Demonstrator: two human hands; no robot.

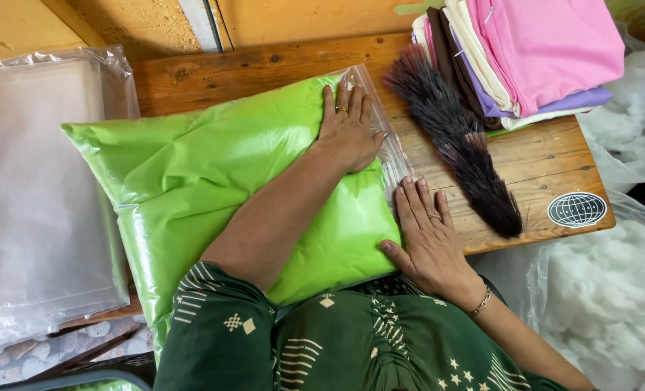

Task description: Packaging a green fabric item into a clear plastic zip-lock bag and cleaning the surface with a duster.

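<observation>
A bright green pillow (214, 166) inside a clear plastic bag lies across a wooden table (547, 170). My left hand (348, 130) presses flat on the pillow's far right corner, fingers spread, a ring on one finger. My right hand (427, 235) lies flat at the pillow's near right edge, touching the bag's open end (395, 156), with a ring and a bracelet on the wrist. Neither hand grips anything.
A dark bristly brush (456, 134) lies on the table right of the pillow. Folded cloths in pink, lilac, cream and brown (532, 51) are stacked at the far right. Clear plastic bags (36, 181) are piled at left. White stuffing (608, 289) fills bags at right.
</observation>
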